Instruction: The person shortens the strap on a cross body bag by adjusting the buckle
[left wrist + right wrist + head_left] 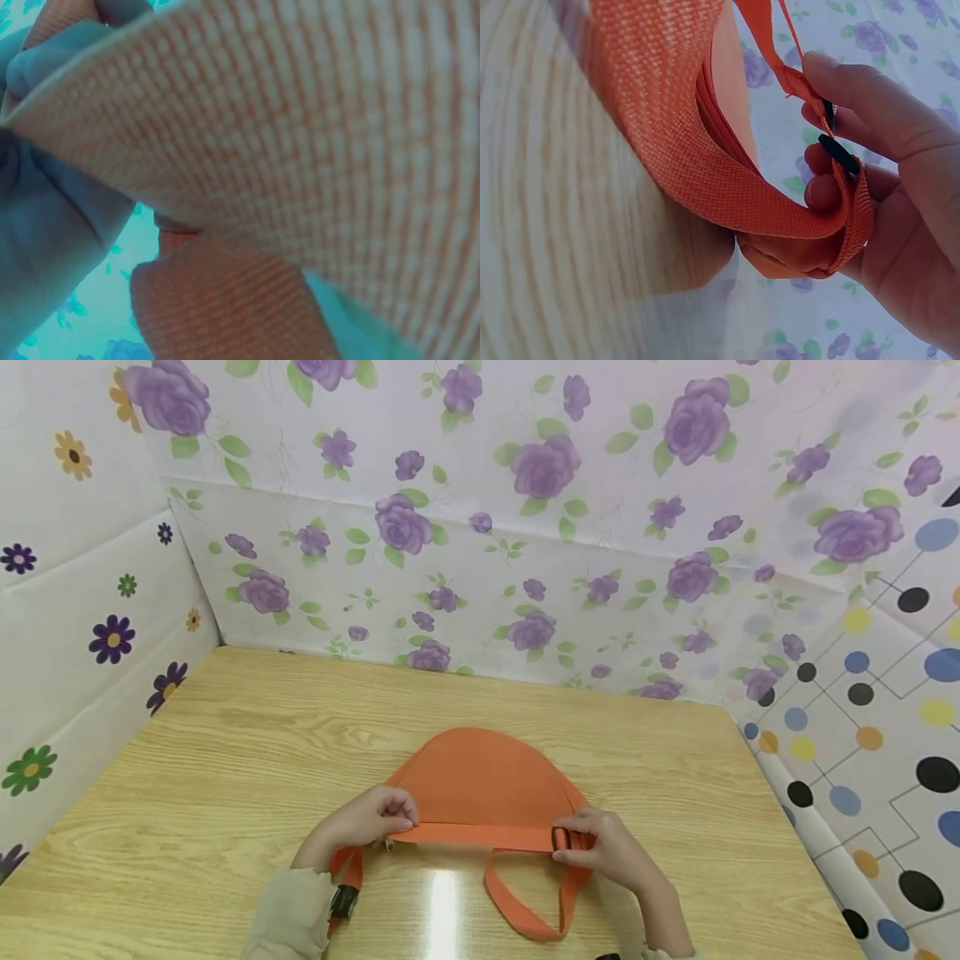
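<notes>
An orange waist bag [480, 777] lies on the table with its curved side away from me. My left hand [372, 815] pinches its near left corner, beside a small zipper pull [389, 844]. At the right corner my right hand [603, 845] grips the strap by a black slider buckle [561, 839]. In the right wrist view, thumb and fingers hold the webbing strap [727, 199] around the black slider [838, 154]. A strap loop hangs toward me on the right. Below my left wrist hangs a black clip buckle [345, 902]. Close orange webbing [300, 135] covers much of the left wrist view.
The wooden table [247, 760] carries the bag. Behind it rises a wall sheet with purple flowers [532, 631]; a dotted sheet [862, 777] stands at right and a flowered one [97, 610] at left. A black piece [608, 957] shows at the bottom edge.
</notes>
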Action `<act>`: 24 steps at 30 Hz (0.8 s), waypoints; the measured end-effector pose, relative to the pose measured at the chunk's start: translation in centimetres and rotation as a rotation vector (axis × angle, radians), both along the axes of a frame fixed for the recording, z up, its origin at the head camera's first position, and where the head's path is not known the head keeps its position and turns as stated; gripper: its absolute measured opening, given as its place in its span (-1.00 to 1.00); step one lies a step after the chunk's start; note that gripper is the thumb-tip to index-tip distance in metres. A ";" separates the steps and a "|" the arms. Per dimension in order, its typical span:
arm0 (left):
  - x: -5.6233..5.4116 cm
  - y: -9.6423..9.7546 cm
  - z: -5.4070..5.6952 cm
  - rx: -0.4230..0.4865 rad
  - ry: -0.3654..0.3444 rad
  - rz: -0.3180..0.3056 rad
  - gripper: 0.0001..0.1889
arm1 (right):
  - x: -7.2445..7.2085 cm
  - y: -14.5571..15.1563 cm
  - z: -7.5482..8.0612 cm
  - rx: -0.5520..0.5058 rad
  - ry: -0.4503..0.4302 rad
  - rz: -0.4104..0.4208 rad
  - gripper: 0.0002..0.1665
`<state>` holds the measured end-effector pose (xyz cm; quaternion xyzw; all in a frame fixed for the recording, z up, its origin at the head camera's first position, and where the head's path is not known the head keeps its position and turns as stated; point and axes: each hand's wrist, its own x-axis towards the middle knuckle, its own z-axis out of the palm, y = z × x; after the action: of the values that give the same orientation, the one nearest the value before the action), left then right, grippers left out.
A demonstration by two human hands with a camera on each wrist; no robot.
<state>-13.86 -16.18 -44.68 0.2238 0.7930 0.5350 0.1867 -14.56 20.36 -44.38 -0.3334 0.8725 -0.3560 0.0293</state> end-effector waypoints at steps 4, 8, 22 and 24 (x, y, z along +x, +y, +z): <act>-0.2 0.0 0.0 -0.023 0.021 0.013 -0.92 | -0.2 -0.1 -0.2 0.025 0.005 -0.009 -0.66; -0.4 0.3 0.2 -0.058 0.065 0.038 -0.94 | -0.5 -0.3 -0.3 0.062 0.002 -0.026 -0.67; -0.4 1.1 0.6 -0.221 0.195 0.139 -0.90 | -0.8 -0.4 -1.0 0.163 0.046 -0.097 -0.63; -0.4 1.3 0.6 -0.222 0.189 0.143 -0.90 | -0.8 -0.4 -1.1 0.181 0.062 -0.111 -0.64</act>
<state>-14.29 -14.92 -44.04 0.1941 0.8753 0.4324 0.0964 -15.34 19.97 -45.48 -0.2914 0.9187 -0.2663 0.0123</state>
